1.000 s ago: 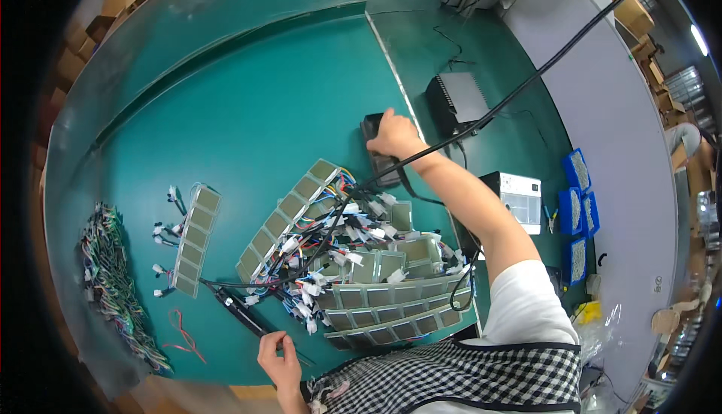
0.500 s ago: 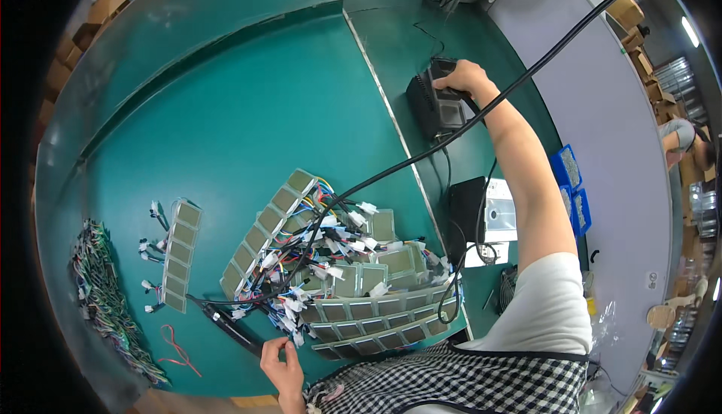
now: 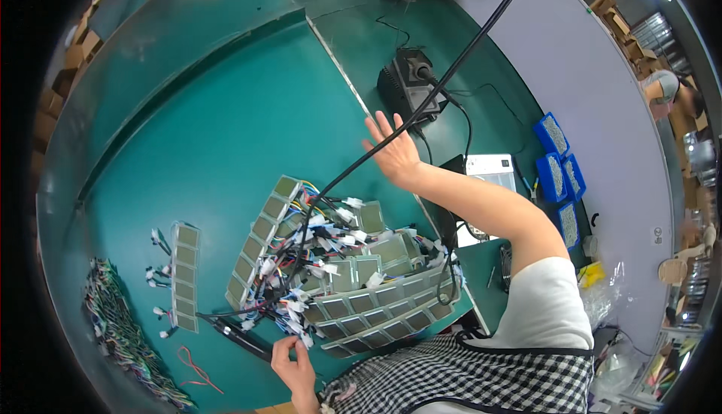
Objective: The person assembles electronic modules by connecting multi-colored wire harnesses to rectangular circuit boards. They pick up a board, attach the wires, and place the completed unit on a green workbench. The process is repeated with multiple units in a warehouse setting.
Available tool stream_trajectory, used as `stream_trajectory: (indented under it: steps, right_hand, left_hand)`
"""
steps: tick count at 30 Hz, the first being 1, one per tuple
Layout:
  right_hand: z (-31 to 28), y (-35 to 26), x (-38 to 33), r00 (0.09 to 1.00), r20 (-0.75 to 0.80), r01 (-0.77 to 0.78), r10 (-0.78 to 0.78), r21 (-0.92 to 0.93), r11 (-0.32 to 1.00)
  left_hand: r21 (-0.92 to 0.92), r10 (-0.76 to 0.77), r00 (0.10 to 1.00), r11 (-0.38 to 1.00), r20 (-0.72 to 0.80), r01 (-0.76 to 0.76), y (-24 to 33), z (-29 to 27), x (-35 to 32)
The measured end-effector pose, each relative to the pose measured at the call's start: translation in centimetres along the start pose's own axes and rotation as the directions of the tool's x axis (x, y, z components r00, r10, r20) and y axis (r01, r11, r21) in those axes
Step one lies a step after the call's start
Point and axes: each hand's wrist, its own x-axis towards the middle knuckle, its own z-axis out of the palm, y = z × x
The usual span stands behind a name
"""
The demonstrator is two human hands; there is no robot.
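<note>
My right hand (image 3: 396, 152), open with fingers spread, hovers over the table's divider behind the hanging black cable. Nothing is in it. Beyond it stands a black soldering station (image 3: 404, 90), with a soldering iron (image 3: 429, 75) resting in its top. At the near edge my left hand (image 3: 293, 366) is closed, thumb and fingers curled close to a white connector (image 3: 306, 339); what they pinch is hidden. Beside it lies a black rod-shaped tool (image 3: 244, 339). Several strips of square panels (image 3: 383, 315) with coloured wires and white plugs are heaped before me.
One separate panel strip (image 3: 186, 279) lies left, near a wire bundle (image 3: 124, 324) and a red wire (image 3: 197, 369). Blue trays (image 3: 551, 177) stand at the right beside a white-topped box (image 3: 490, 164). A black cable (image 3: 451, 72) crosses overhead. Another person (image 3: 663, 87) is far right.
My right hand has left the soldering station and come back toward me and left, opening. The soldering iron now sits in the station. My left hand stays near the connector. The view has shifted.
</note>
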Motion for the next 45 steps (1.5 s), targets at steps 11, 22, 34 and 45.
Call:
stream_trajectory:
  steps: [11, 22, 34, 45]
  right_hand:
    - [6.6, 6.3, 4.3, 0.966, 0.236, 0.018, 0.101, -0.454, 0.891]
    - [15.0, 20.1, 11.1, 0.938, 0.079, -0.303, 0.337, -0.283, 0.910]
    - [1.4, 10.7, 5.8, 0.911, 0.379, 0.016, -0.166, 0.368, 0.930]
    - [2.7, 14.2, 6.1, 0.825, 0.116, -0.527, 0.553, 0.512, 0.679]
  left_hand:
    - [0.068, -0.179, 0.982, 0.981, -0.060, 0.183, -0.7, -0.8, 1.0]
    - [0.204, -0.143, 0.989, 0.968, -0.030, 0.146, 0.1, -0.1, 4.5]
    - [0.016, -0.091, 0.996, 0.996, 0.020, 0.090, -0.1, 1.8, 4.5]
    - [-0.013, -0.025, 0.998, 1.000, -0.058, 0.024, 1.0, -1.8, 2.6]
